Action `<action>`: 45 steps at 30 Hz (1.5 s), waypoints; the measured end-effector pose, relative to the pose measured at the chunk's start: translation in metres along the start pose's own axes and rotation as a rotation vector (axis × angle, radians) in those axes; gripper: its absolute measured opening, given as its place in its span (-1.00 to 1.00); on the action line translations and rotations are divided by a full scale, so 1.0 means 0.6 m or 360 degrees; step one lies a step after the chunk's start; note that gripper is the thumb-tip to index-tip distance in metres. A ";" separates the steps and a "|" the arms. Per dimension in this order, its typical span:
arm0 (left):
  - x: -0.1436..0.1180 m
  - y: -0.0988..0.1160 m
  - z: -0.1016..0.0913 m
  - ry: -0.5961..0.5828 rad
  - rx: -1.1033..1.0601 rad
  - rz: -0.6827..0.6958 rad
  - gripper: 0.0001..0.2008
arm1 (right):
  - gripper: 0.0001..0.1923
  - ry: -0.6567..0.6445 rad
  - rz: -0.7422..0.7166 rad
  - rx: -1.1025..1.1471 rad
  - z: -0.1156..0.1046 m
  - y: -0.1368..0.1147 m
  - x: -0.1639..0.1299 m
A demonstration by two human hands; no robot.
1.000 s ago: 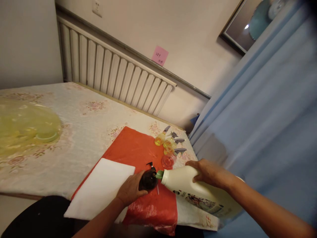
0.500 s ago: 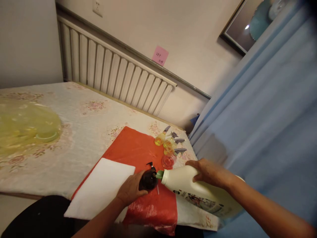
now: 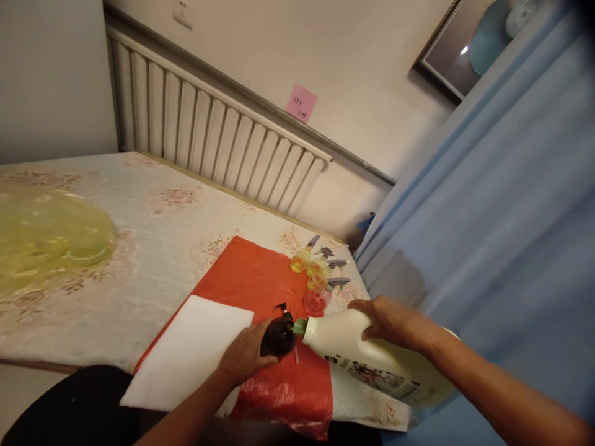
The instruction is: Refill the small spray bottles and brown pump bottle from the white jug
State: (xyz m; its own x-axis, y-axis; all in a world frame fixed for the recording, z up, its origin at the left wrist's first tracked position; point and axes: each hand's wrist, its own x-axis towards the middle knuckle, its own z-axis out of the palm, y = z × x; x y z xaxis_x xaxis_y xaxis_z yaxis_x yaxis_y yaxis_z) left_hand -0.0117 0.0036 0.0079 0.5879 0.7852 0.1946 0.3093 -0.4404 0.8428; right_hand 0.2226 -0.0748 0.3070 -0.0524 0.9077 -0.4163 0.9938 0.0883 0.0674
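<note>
My left hand [image 3: 248,353] is wrapped around a small dark brown bottle [image 3: 280,337] over the red plastic sheet. With my right hand [image 3: 388,322] I grip a large cream-coloured jug [image 3: 346,339] with a printed label, tipped nearly onto its side. Its green spout [image 3: 300,326] points left and meets the mouth of the brown bottle; whether liquid is flowing I cannot tell. A black pump top [image 3: 281,307] lies just behind the bottle. Several small spray bottles [image 3: 316,267] with yellow liquid and grey triggers stand beyond, beside a clear container of red liquid [image 3: 317,301].
Under the work lies a red plastic sheet [image 3: 260,272] with a white pad [image 3: 190,353] on its left part. A yellow translucent bag [image 3: 51,235] sits far left on the flowered tablecloth [image 3: 153,248]. A blue curtain [image 3: 502,248] hangs close on the right; a radiator [image 3: 209,118] lines the wall.
</note>
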 end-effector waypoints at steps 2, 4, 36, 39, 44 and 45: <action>0.000 0.001 0.000 0.0007 0.0005 0.0008 -0.20 | -0.71 -0.0008 0.0003 0.0001 -0.001 -0.001 0.000; 0.000 0.002 -0.001 0.0010 0.0006 0.0013 -0.20 | -0.71 0.0002 0.0012 -0.0019 -0.001 -0.001 0.000; 0.001 0.003 -0.004 -0.0010 -0.0065 0.0074 -0.19 | -0.67 0.0039 -0.0017 -0.0067 0.005 0.010 0.006; 0.001 0.002 -0.002 0.0017 -0.0038 0.0066 -0.19 | -0.66 0.0032 -0.0015 -0.0066 0.003 0.007 0.005; 0.000 0.005 -0.002 0.0008 -0.0002 0.0023 -0.21 | -0.67 0.0025 0.0005 -0.0054 0.001 0.005 0.006; 0.000 0.005 -0.003 0.0004 0.0001 0.0020 -0.21 | -0.67 0.0028 0.0003 -0.0054 0.001 0.005 0.006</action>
State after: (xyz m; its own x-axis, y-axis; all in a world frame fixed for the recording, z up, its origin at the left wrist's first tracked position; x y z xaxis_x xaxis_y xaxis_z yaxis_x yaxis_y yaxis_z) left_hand -0.0121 0.0030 0.0113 0.5896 0.7808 0.2065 0.3024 -0.4505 0.8400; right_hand 0.2257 -0.0715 0.3050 -0.0526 0.9149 -0.4003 0.9901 0.1001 0.0988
